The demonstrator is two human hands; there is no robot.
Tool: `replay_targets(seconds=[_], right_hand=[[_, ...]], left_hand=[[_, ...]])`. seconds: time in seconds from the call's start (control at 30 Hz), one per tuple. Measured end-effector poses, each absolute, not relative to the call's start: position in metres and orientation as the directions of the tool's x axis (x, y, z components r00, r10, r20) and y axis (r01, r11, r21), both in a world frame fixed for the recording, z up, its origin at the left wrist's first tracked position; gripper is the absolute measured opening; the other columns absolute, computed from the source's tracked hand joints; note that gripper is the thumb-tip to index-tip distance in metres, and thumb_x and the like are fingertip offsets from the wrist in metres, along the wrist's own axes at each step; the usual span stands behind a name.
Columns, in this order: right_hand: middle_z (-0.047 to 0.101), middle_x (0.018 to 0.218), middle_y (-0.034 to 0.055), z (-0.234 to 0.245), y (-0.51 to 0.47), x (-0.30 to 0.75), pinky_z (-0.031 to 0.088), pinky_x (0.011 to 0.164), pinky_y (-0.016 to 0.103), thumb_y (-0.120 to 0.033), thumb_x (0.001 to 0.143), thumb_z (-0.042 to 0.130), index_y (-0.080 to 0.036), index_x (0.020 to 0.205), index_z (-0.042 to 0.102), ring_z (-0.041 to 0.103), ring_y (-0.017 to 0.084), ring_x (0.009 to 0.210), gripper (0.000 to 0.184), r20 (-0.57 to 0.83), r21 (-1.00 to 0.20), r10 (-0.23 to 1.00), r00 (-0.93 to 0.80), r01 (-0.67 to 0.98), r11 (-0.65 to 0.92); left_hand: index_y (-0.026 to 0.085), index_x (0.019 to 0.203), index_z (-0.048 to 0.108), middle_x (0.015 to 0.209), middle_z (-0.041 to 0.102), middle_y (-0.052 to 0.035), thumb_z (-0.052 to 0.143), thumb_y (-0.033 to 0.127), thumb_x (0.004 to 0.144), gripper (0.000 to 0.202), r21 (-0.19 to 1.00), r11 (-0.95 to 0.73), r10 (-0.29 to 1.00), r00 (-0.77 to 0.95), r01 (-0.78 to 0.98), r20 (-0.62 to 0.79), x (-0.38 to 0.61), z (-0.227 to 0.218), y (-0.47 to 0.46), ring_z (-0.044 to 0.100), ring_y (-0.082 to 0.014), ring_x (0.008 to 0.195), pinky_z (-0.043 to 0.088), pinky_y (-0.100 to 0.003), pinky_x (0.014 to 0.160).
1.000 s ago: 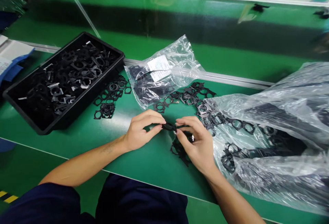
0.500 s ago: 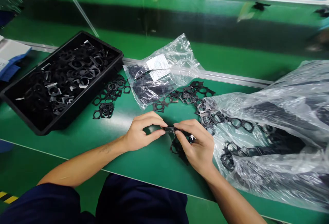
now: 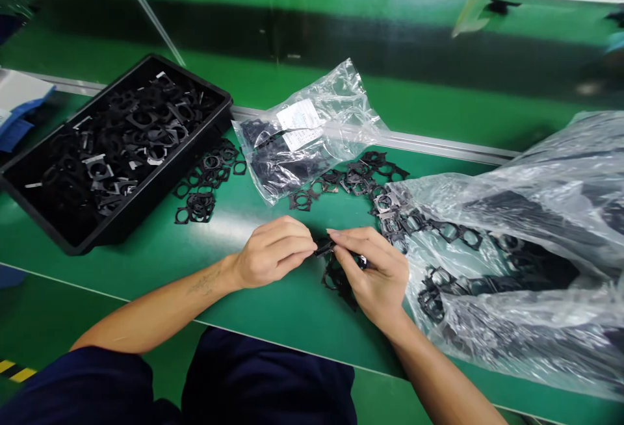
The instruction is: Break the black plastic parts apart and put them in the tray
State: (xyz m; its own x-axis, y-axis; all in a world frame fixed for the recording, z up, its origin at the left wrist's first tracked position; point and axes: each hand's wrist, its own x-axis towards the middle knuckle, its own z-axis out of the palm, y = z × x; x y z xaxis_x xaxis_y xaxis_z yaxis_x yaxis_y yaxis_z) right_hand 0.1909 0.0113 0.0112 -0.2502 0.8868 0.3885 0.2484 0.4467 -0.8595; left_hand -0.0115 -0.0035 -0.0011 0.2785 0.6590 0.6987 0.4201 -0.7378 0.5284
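Between my two hands is a small black plastic part [image 3: 324,247], seen nearly edge-on. My left hand [image 3: 275,253] pinches its left end with the fingertips, the other fingers curled in. On the other end, my right hand [image 3: 373,266] has thumb and fingertips closed. Below and partly behind the right hand lies a small heap of black ring-shaped parts [image 3: 335,277] on the green table [image 3: 234,327]. The fingers cover much of the held part, so its full shape is hidden.
At the left stands a black bin [image 3: 221,113] full of black frame parts. A labelled clear bag [image 3: 341,106] of parts lies at the back, with loose black rings [image 3: 202,207] left of it. A large open plastic bag [image 3: 526,340] of parts covers the right side.
The held part has tilted, its right end now higher. My left fingers have curled closer together around its left end. The bin and bags stay put.
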Motion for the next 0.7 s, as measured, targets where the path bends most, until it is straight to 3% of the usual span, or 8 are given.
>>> replay_targets(seconds=[0.13, 0.7], right_hand=[[0.081, 0.093, 0.0044, 0.0104, 0.0109, 0.1909, 0.065, 0.074, 0.034, -0.007, 0.087, 0.07, -0.027, 0.098, 0.081, 0.077, 0.02, 0.083, 0.026, 0.421, -0.847, 0.869, -0.259, 0.232, 0.479], [0.081, 0.097, 0.0056, 0.0105, 0.0098, 0.1912, 0.068, 0.073, 0.034, -0.005, 0.088, 0.07, -0.028, 0.104, 0.08, 0.079, 0.021, 0.084, 0.03, 0.486, -0.801, 0.834, -0.262, 0.248, 0.545]], left_hand=[[0.017, 0.101, 0.066, 0.086, 0.073, -0.0059, 0.062, 0.01, 0.093, 0.011, 0.468, -0.76, 0.622, 0.296, 0.451, 0.725, -0.0128, -0.0011, -0.0043, 0.072, -0.0181, 0.083, 0.063, -0.033, 0.074], [0.017, 0.102, 0.068, 0.084, 0.073, -0.0041, 0.065, 0.009, 0.091, 0.013, 0.432, -0.775, 0.594, 0.296, 0.461, 0.748, -0.0142, 0.0028, -0.0088, 0.073, -0.0168, 0.081, 0.066, -0.031, 0.075]])
